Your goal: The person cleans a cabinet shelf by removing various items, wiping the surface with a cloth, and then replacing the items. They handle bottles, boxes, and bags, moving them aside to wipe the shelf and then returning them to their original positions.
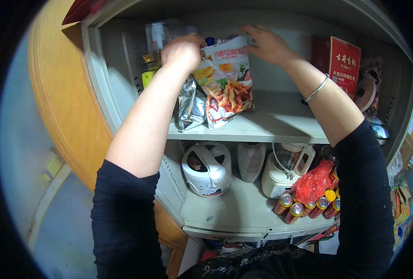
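My left hand (183,52) is at the upper left corner of a printed food packet (229,80) that stands on the upper cabinet shelf; its fingertips are partly hidden, so its hold is unclear. A silver foil bag (191,104) stands left of the packet, below my left hand. Behind my left hand are clear plastic containers (157,35) and a yellow-green item (148,77). My right hand (265,43) is raised just right of the packet's top, fingers apart, with nothing visible in it.
A red box (344,66) stands at the upper shelf (283,129)'s right. Below are a white rice cooker (208,171), a filled bag (251,162), a cream blender (278,174), a red plastic bag (312,183) and several drink cans (293,212). A wooden frame (58,87) borders the cabinet's left.
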